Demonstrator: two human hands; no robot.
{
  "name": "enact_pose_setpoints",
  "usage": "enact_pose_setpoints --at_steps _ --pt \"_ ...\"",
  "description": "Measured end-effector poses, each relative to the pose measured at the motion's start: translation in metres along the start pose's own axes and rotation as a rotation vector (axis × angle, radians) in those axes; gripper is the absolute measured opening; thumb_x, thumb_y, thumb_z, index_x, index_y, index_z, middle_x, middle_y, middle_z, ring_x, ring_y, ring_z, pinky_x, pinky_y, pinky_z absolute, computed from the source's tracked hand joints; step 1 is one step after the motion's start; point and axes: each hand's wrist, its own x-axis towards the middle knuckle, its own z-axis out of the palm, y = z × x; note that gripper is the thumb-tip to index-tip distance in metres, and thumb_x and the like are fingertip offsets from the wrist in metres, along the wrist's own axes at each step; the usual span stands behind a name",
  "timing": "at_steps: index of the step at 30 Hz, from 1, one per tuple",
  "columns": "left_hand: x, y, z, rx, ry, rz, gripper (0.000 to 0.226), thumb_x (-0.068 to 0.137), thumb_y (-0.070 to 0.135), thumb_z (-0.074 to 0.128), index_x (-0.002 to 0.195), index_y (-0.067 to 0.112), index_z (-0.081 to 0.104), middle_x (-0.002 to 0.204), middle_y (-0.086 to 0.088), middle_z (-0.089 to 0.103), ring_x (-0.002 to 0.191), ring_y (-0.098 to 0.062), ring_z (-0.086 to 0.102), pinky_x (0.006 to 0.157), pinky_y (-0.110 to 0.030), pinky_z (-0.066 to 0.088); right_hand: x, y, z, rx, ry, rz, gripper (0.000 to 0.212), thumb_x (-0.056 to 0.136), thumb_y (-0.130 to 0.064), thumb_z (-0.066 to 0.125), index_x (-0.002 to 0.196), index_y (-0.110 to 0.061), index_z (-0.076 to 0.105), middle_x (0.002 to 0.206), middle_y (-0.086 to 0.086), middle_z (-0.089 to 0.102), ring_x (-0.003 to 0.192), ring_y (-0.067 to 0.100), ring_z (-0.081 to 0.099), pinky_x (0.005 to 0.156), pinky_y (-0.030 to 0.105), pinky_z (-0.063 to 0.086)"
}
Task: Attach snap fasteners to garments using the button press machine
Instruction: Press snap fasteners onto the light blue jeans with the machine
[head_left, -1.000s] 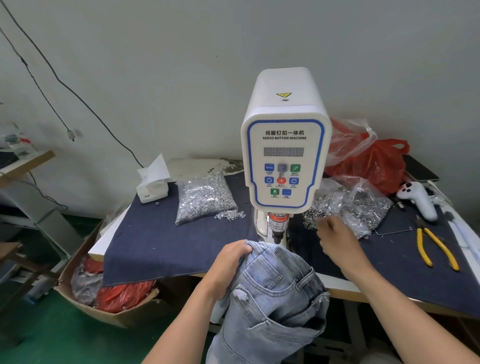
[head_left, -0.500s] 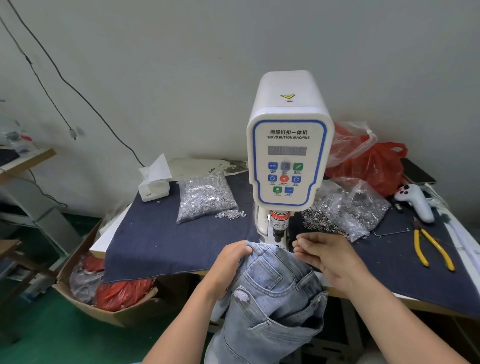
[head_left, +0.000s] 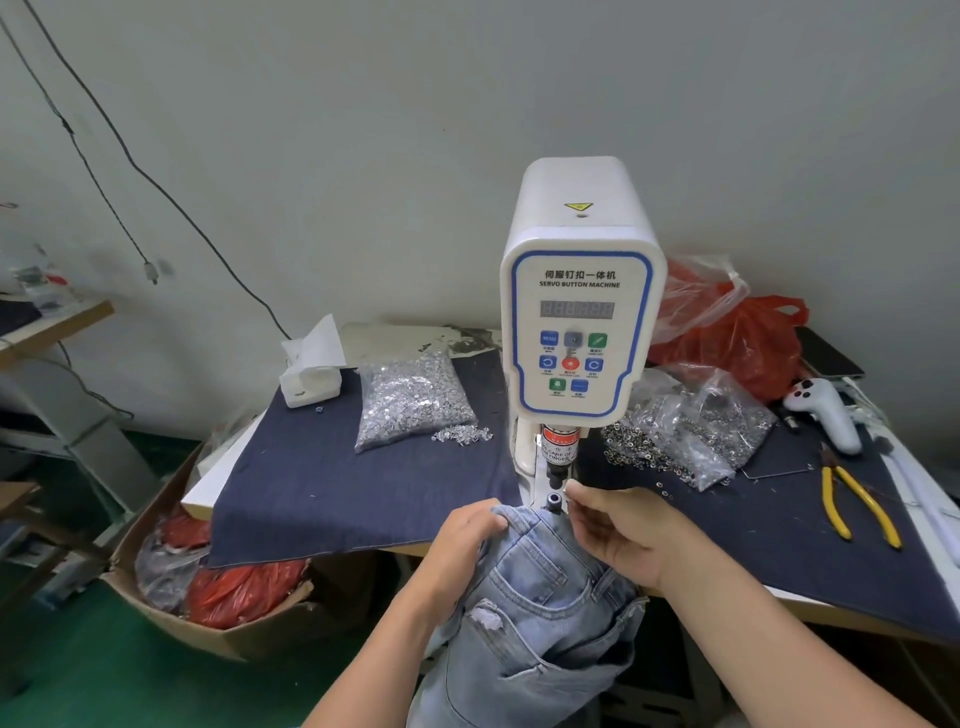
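Head view: faded light-blue jeans (head_left: 540, 603); frayed tear; pocket showing

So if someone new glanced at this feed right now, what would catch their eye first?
Probably the tall white servo button machine with its blue-edged panel, standing mid-table on dark navy cloth. Just below it, the left hand grips the waistband of pale blue denim jeans, while the right hand brings pinched fingertips up to the machine's die. Clear bags of silvery fasteners lie on either side of it: one left, one right.
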Motion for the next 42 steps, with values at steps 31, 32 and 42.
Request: enact_pose_setpoints --at_steps 31,32,42 --pt "-0.022 -0.006 -0.001 -0.586 0.055 -0.247 0.038 0.055 0.038 0.084 0.071 0.012 0.062 0.084 -0.012 0.065 0.078 -0.025 0.064 0.080 -0.038 0.054 -0.009 0.035 -0.058 -1.423 0.000 -0.561 0.029 0.090 -0.065 0.058 0.094 -0.036 0.063 0.104 -0.019 0.057 0.100 -0.003 0.051 0.081 0.022 0.040" --pt "-0.021 -0.006 -0.001 -0.580 0.048 -0.250 0.035 0.058 0.037 0.081 0.069 0.013 0.058 0.080 -0.010 0.061 0.075 -0.023 0.061 0.077 -0.037 0.053 -0.008 0.034 -0.062 -1.475 -0.062 -0.560 0.033 0.090 -0.066 0.056 0.093 -0.033 0.060 0.105 -0.018 0.054 0.102 -0.001 0.046 0.083 0.022 0.038" --pt "0.034 0.027 -0.049 0.811 0.412 -0.012 0.019 0.093 0.019 0.058 0.082 0.031 0.068 0.077 0.015 0.074 0.079 -0.001 0.067 0.070 -0.022 0.045 0.014 0.019 -0.068 -1.204 -0.331 -0.503 0.031 0.093 -0.051 0.069 0.074 -0.030 0.056 0.065 -0.013 0.051 0.061 0.005 0.041 0.059 0.024 0.032"
